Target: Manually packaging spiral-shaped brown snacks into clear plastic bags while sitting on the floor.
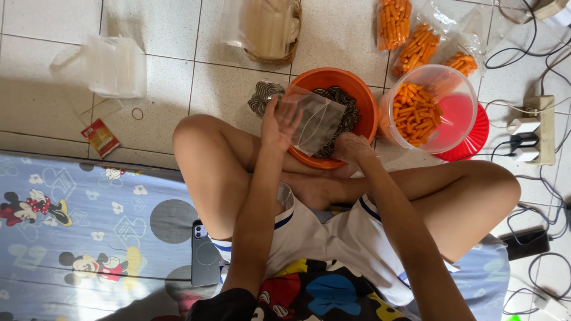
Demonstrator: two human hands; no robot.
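Observation:
I sit cross-legged on the floor before an orange bowl [361,95] filled with dark spiral snacks [345,101]. My left hand [279,122] holds a clear plastic bag [315,122] open over the bowl's near side. My right hand [352,147] reaches into the bowl at its near rim, fingers curled among the dark snacks just below the bag. A filled small bag of the dark spirals [263,95] lies on the tiles left of the bowl.
A clear tub of orange stick snacks [416,110] stands on a red lid [476,134] to the right, with bagged orange sticks [416,47] behind. Stacks of clear bags [116,65], a basket [270,30], a power strip with cables [538,128], a phone [205,255] on a cartoon mat.

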